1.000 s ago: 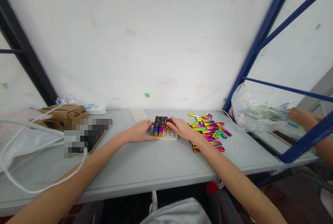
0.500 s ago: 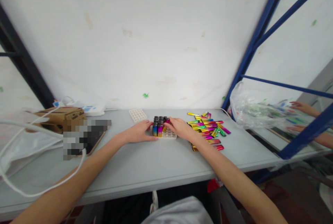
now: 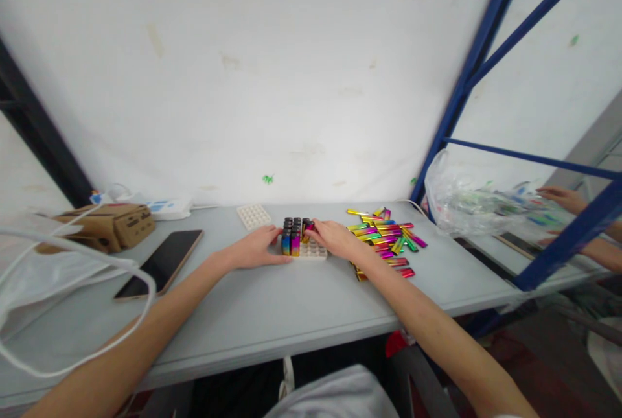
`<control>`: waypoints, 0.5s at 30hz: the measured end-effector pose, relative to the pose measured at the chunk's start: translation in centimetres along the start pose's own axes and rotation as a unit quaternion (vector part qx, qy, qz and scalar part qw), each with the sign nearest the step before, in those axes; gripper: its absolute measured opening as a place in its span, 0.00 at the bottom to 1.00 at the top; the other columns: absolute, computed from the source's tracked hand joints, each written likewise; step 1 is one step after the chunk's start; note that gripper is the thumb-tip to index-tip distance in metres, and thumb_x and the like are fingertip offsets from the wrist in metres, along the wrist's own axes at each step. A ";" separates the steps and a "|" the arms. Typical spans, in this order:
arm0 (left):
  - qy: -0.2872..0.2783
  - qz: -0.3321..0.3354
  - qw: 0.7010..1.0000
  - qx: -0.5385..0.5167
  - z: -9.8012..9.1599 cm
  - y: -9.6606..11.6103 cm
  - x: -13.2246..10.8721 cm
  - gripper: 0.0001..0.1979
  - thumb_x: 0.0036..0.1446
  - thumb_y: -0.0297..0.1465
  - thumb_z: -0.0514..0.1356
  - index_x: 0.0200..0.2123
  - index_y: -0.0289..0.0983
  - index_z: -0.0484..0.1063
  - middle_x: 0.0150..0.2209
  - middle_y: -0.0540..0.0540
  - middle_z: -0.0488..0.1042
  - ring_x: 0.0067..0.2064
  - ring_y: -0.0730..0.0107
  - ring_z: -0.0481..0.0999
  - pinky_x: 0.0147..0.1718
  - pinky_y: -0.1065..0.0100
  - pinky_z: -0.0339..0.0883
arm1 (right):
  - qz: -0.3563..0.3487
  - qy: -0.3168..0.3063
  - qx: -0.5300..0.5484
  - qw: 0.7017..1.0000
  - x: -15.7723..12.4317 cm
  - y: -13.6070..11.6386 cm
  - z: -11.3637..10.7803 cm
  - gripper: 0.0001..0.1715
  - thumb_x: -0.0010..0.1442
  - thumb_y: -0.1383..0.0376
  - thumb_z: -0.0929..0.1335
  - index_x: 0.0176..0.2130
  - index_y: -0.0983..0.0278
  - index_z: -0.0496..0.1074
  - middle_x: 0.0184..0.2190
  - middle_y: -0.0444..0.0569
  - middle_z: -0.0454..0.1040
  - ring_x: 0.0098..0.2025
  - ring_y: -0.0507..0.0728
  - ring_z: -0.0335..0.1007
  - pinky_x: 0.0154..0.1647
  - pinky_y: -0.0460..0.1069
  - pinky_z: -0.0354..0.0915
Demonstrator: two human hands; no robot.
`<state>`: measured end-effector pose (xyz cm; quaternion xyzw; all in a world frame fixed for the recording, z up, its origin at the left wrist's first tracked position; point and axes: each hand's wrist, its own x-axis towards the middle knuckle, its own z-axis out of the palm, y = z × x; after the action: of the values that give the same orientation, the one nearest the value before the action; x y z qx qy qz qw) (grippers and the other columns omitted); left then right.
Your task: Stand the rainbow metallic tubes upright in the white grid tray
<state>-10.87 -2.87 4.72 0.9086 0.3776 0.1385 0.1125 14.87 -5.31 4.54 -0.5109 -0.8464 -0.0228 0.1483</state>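
Observation:
A white tray with a grid of holes [image 3: 313, 251] lies on the grey table, its left part filled with several upright shiny lighters with black tops [image 3: 291, 240]. My left hand [image 3: 257, 248] rests at the tray's left side, thumb and fingers apart around the corner of the rows. With its fingers pinched, my right hand [image 3: 333, 236] holds a purple and gold lighter [image 3: 307, 229] over the tray, beside the filled rows. To the right lies a loose pile of colourful metallic lighters [image 3: 389, 233].
A second white tray [image 3: 254, 216] lies behind my left hand. At the left are a phone [image 3: 162, 262], a cardboard box [image 3: 114, 223] and a white cable [image 3: 140, 327]. A plastic bag [image 3: 466, 201] and blue frame stand right; another person's hands show beyond.
The whole view has shifted slightly. Both my hands keep nearly the same places at the tray, and the lighter at my right fingers stands a little more upright.

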 end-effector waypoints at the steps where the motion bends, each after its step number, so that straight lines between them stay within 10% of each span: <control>1: 0.000 -0.001 1.000 0.001 0.0 0.1 0.0 0.31 0.53 0.59 0.62 0.42 0.37 0.73 0.39 0.41 0.76 0.40 0.53 0.75 0.41 0.60 0.68 | 0.003 0.000 -0.006 1.000 0.1 -0.2 0.1 0.21 0.74 0.51 0.63 0.47 0.65 0.74 0.38 0.58 0.81 0.38 0.61 0.78 0.38 0.49 0.63; 9: 0.003 0.005 1.000 0.002 -0.1 0.3 0.0 0.28 0.54 0.57 0.62 0.41 0.37 0.72 0.38 0.41 0.76 0.40 0.52 0.75 0.41 0.60 0.68 | -0.058 0.029 0.092 0.994 0.3 2.9 -0.9 0.24 0.75 0.54 0.61 0.36 0.65 0.77 0.31 0.49 0.78 0.34 0.55 0.72 0.40 0.47 0.62; 15: 0.004 0.012 1.000 0.012 0.1 -0.1 0.1 0.28 0.54 0.59 0.61 0.37 0.39 0.71 0.37 0.43 0.74 0.39 0.54 0.75 0.40 0.60 0.69 | 0.166 0.065 -0.026 0.984 -0.3 11.5 -0.6 0.23 0.72 0.67 0.61 0.62 0.72 0.69 0.59 0.67 0.73 0.60 0.61 0.69 0.62 0.54 0.60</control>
<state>-10.86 -2.76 4.62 0.9138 0.3689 0.1388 0.0986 25.17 -0.25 3.76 -0.6456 -0.7375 -0.0528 0.1910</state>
